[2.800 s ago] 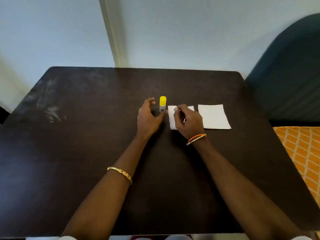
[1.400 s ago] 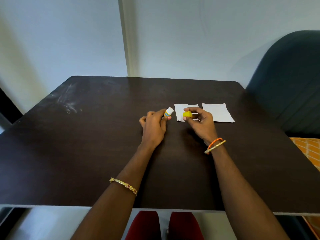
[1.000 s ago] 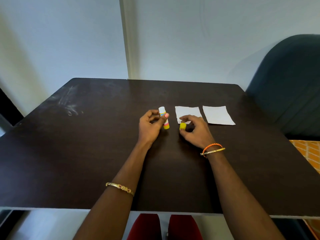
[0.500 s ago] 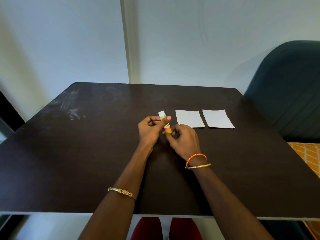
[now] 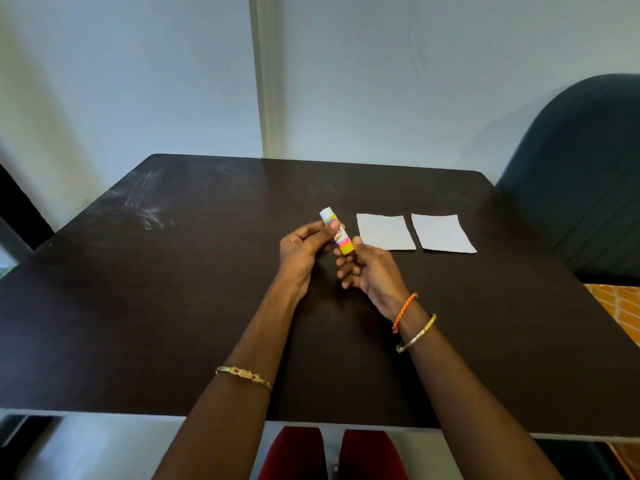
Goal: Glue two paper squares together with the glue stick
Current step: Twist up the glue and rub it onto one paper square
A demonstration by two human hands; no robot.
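Head view. Glue stick [image 5: 337,231] was held above dark table [image 5: 173,306], long axis tilted: white uncapped end up and away to left, yellow base down toward right. Left hand [image 5: 301,249] gripped upper barrel, fingers curled, thumb on label. Right hand [image 5: 367,268] pinched yellow base with thumb and curled fingers. Two white paper squares [image 5: 385,231] [image 5: 441,233] lay flat side by side, apart, just right of hands. Cap not visible.
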